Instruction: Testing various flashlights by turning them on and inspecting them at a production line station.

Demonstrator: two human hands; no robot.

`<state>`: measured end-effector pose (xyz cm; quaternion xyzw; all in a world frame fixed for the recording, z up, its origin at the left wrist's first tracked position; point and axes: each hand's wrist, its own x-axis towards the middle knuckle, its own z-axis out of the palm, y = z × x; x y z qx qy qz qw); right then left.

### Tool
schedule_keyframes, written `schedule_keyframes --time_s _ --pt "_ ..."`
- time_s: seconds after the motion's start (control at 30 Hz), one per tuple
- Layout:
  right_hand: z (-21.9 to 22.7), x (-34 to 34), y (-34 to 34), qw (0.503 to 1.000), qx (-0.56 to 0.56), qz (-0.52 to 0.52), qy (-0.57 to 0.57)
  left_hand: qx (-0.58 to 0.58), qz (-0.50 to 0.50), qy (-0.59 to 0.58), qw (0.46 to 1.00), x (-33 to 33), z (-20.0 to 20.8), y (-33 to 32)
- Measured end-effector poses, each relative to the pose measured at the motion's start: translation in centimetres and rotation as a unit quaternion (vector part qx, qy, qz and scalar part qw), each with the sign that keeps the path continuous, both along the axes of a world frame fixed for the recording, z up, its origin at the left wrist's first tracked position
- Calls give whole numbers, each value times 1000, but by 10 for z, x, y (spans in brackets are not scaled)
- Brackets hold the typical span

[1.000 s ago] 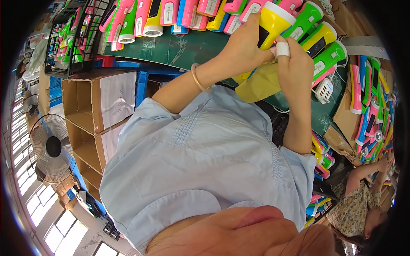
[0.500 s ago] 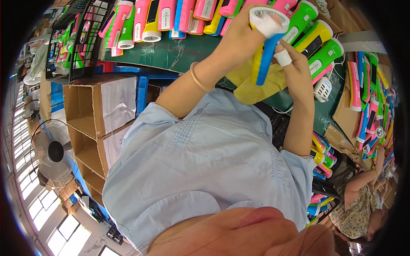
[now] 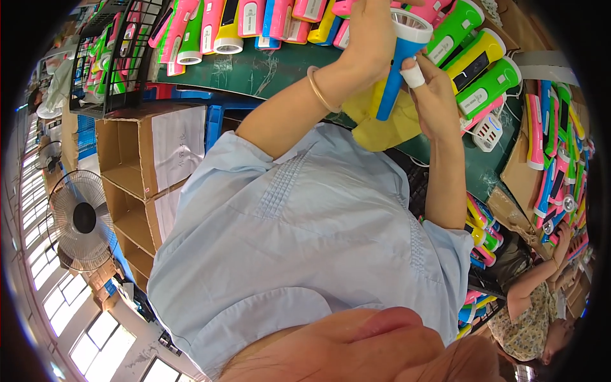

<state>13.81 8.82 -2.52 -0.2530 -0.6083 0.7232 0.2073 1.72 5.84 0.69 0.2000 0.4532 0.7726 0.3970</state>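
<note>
A flashlight (image 3: 391, 79) with a blue and yellow body and a white head is held upright, its clear lens facing up. My right hand (image 3: 437, 95), with white tape round one digit, is closed on its body from the right. My left hand (image 3: 370, 39), with a bangle at the wrist, is against the left side of the head. Its fingers run to the top edge, where a fingertip shows above the lens; their grip is partly cut off. A yellow cloth (image 3: 388, 132) lies below the flashlight, between my forearms.
Rows of coloured flashlights (image 3: 251, 18) lie along the green table (image 3: 238, 75). A white multi-port charger (image 3: 487, 132) sits at right. Left are a black wire basket (image 3: 125, 57), cardboard cubbies (image 3: 121, 149) and a fan (image 3: 83, 218). Another person (image 3: 531, 312) works beside a flashlight heap at far right.
My left hand has slid up from the flashlight's lens to beside its head. The flashlight is turned, showing more of its blue side. My right hand still holds it.
</note>
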Motion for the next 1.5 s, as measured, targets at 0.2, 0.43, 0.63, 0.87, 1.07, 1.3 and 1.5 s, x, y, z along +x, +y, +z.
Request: schedule_keyframes --time_s 0.2,0.43,0.63,0.87,1.07,1.3,1.5 --pt "6 7 0 992 -106 56 47 -28 -19 -223 974 -11 37 0" --pt "4 42 26 957 -236 -138 101 97 -105 -110 984 -25 -20 -31" --pt "15 192 153 875 -6 -484 15 -28 135 238 961 -104 4 -98" --pt "31 96 28 986 58 -143 -60 -15 -115 334 936 -43 -13 -102" --pt "28 27 -21 990 126 64 -9 -4 72 -132 989 -59 -8 -106" --pt "13 59 15 992 53 -112 -28 68 395 -96 911 -297 105 -210" --pt "0 56 15 992 22 -113 -57 -466 142 612 623 -256 13 -205"
